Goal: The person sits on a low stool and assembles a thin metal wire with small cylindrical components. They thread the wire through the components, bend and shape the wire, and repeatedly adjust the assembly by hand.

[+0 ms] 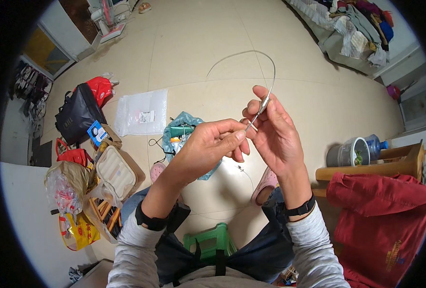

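Both my hands are raised in front of me over the floor. My left hand point(218, 139) is closed, pinching a thin wire between thumb and fingers. My right hand point(277, 132) grips a silver spindle-shaped metal piece point(264, 102) on that wire between thumb and fingers. From the piece, the stiff thin wire point(273, 67) rises and curls over to the left in a wide loop with a free end. Below my hands a fine line with a small dark knot-like bit point(240, 168) hangs or lies; its link to the wire is hidden.
A blue plastic bag point(186, 118) with small items lies beyond my left hand, near a clear plastic package point(142, 113). Bags and a beige-lined box point(117, 174) crowd the left. A green stool point(213, 238) is beneath me. Right stand a wooden chair point(366, 172) and red cloth point(376, 225).
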Tool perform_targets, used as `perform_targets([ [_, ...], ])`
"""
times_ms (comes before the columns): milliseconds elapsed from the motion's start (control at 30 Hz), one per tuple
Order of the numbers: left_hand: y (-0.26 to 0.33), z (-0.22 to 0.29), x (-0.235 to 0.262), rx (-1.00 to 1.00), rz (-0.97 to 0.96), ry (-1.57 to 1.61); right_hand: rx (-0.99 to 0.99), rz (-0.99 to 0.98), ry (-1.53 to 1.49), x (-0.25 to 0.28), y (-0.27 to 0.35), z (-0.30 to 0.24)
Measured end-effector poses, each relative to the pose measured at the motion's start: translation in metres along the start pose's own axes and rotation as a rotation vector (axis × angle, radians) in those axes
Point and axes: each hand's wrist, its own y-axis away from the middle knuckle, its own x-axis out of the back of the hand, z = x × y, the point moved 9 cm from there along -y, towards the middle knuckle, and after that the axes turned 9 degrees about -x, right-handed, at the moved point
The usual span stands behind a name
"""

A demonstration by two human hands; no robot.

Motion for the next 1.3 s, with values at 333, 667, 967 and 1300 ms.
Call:
perform_targets([
  [333, 0.005, 0.006, 0.011, -0.045, 0.105, 0.037, 0.029, 0.032, 0.313, -0.015, 0.001, 0.006],
  [667, 0.003, -0.004, 0.04, -0.037, 0.254, -0.284, 0.347, 0.39, 0.29, 0.036, 0.02, -0.085],
  [967, 0.013, -0.021, 0.097, 0.019, 0.403, -0.214, 0.575, 0.546, 0.347, 0.059, 0.065, -0.157],
  [1300, 0.016, -0.026, 0.132, 0.012, 0.492, -0.242, 0.753, 0.619, 0.414, 0.054, 0.102, -0.19],
])
